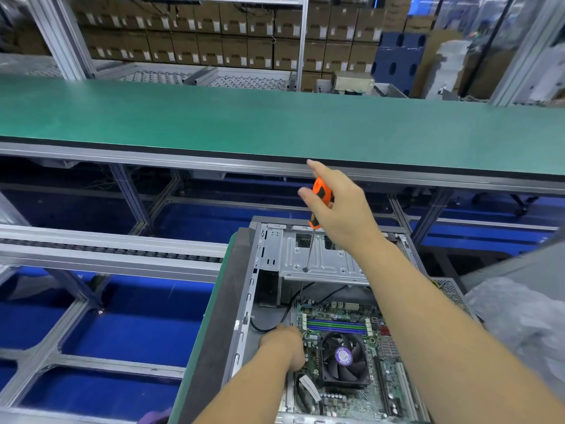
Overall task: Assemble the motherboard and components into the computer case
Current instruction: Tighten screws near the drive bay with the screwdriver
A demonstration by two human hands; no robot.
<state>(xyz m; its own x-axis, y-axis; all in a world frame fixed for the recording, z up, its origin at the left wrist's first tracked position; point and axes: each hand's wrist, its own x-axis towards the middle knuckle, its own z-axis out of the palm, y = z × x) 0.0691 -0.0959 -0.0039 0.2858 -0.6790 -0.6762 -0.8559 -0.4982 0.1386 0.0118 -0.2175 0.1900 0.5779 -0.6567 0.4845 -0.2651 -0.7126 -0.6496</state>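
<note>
An open grey computer case (244, 301) lies on its side at the lower middle. Inside it sits a green motherboard (382, 365) with a black CPU fan (344, 359) and RAM slots. My right hand (339, 209) grips an orange and black screwdriver (321, 194); its thin shaft points down, the tip on the silver drive bay plate (321, 261). My left hand (282, 344) rests on the motherboard's left edge, with its fingertips hidden from view.
A long green workbench (275, 123) runs across behind the case. A roller conveyor rail (107, 249) lies to the left over a blue floor. Stacked cardboard boxes (183, 35) fill the background. Clear plastic wrap (526, 325) bulges at the right.
</note>
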